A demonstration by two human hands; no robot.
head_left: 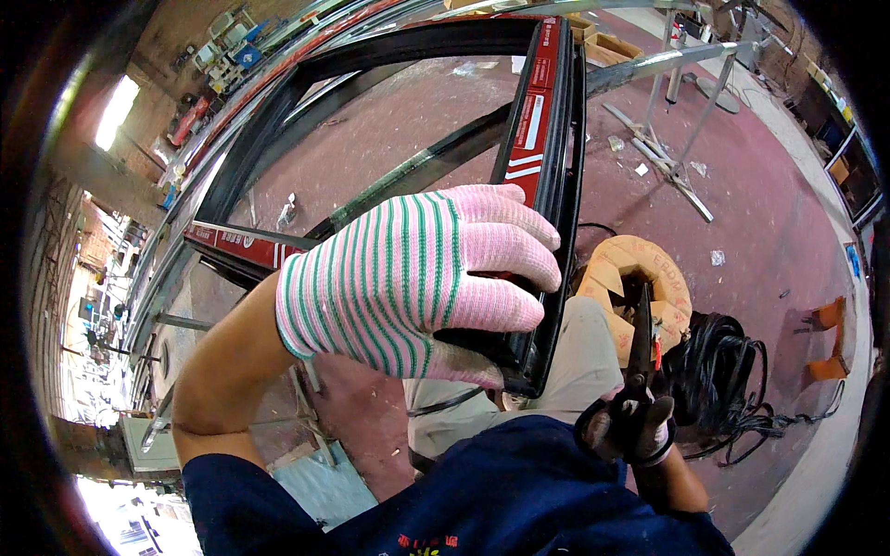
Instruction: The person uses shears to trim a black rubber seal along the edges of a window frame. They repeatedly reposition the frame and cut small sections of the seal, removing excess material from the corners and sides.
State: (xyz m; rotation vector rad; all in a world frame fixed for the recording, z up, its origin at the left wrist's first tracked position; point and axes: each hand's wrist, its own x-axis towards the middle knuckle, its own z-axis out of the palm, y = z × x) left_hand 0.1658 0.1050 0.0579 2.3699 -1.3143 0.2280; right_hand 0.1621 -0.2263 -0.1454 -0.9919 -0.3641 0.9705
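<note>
My left hand [399, 278], in a pink glove with green stripes, is wrapped over the near corner of a black window frame [547, 102]. Its fingers curl across the frame's right bar, which carries red protective film. A black rubber-like strip runs along that bar's outer side. Lower right, my right hand [635, 431], also gloved, is closed around the handles of dark scissors [640, 343], whose blades point away from me. The handles are partly hidden by the fingers.
A paper-wrapped ring-shaped roll [672, 269] and a tangled coil of black strip [718, 371] lie on the red floor to the right. Metal racks [672, 60] stand beyond, with loose profile pieces [663, 162] below. An orange bracket-like piece [832, 338] is at far right.
</note>
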